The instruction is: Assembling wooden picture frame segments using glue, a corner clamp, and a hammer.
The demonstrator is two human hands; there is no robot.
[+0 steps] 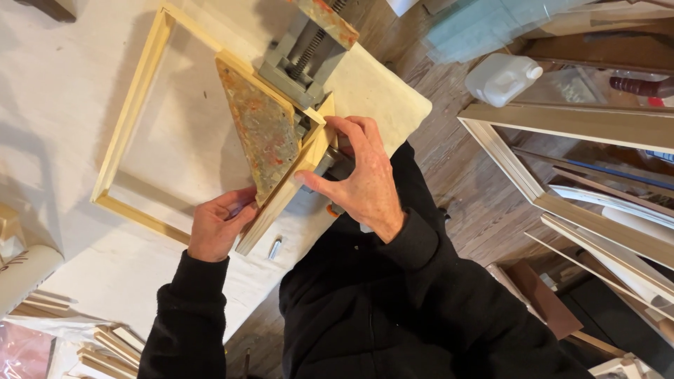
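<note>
A pale wooden frame (128, 116) lies on a white-covered workbench (63, 77), one corner set in a grey corner vise (298, 60) with a worn, stained triangular plate (263, 130). My left hand (219, 223) grips the loose frame strip (277, 203) near its lower end, thumb and fingers pressed against the wood. My right hand (359, 175) wraps the corner joint where two strips meet, thumb on the strip and fingers over the vise's jaw. A dark part with an orange bit (331, 208) shows under that hand.
A small metal piece (274, 248) lies on the bench by the strip. A white plastic jug (502, 77) rests on the wooden floor. Stacked frames and mouldings (597, 189) lean at right. Wood offcuts (105, 344) pile at lower left.
</note>
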